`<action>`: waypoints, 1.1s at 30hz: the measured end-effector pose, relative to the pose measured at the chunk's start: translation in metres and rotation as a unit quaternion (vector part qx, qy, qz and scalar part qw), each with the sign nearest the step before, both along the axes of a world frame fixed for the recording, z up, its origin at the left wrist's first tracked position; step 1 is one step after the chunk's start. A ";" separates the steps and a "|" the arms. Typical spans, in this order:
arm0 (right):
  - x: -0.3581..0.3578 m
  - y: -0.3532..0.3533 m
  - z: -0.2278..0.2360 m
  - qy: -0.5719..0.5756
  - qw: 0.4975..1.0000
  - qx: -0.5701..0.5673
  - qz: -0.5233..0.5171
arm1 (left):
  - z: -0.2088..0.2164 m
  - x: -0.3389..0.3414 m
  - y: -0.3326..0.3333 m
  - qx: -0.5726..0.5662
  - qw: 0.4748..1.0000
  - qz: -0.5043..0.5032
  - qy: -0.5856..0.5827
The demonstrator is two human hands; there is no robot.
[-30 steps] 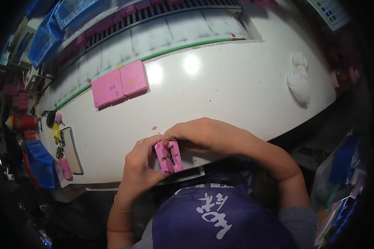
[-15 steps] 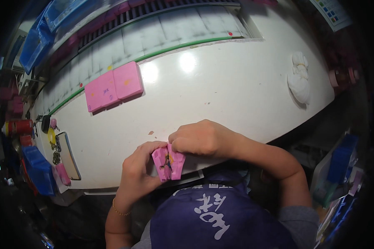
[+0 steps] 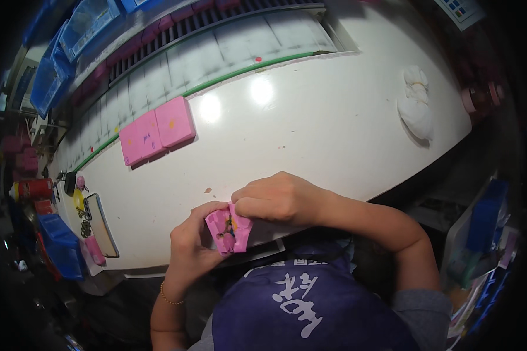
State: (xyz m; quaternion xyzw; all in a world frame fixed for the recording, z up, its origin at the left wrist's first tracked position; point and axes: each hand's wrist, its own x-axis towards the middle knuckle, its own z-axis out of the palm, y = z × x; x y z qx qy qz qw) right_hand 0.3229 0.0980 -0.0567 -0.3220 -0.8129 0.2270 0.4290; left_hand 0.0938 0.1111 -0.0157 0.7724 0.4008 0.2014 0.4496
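Just over the table's near edge, a small pink block-shaped mould (image 3: pixel 243 235) is held between my hands, parted along a gap down its middle. Small greenish, pink and yellow bits show in that gap, too small to name. My left hand (image 3: pixel 188 237) grips its left side, with the thumb below and fingers along the top. From the right, my right hand (image 3: pixel 280 199) pinches the upper end of the right side with curled fingers. Part of the mould is hidden behind my fingers.
Pink blocks (image 3: pixel 175 121) lie by the green-edged conveyor belt (image 3: pixel 216 52). A tied white cloth bundle (image 3: pixel 416 111) sits at the right of the white table (image 3: pixel 334 128). A phone (image 3: pixel 102 225) and keys lie left, beside a blue bin (image 3: pixel 61 245). More blue bins (image 3: pixel 91 26) stand far left.
The marks on the belt have travelled left. My view has shifted slightly. Both hands keep hold of the pink mould, which is tilted a little differently.
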 end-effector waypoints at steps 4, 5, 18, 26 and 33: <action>0.001 0.000 0.001 -0.002 1.000 -0.016 0.013 | -0.004 -0.001 -0.002 -0.002 1.000 0.006 -0.013; 0.001 0.000 0.001 0.001 1.000 -0.018 0.013 | -0.005 -0.002 -0.003 -0.012 1.000 0.009 -0.019; -0.001 0.000 0.000 0.004 1.000 -0.021 0.009 | -0.006 -0.004 -0.005 -0.048 0.998 0.019 -0.036; -0.004 -0.001 0.004 -0.009 1.000 -0.012 0.013 | 0.030 0.006 -0.004 -0.034 0.999 -0.021 0.031; -0.012 -0.002 0.000 0.002 1.000 0.017 -0.008 | 0.054 0.011 -0.006 -0.095 0.994 0.005 0.061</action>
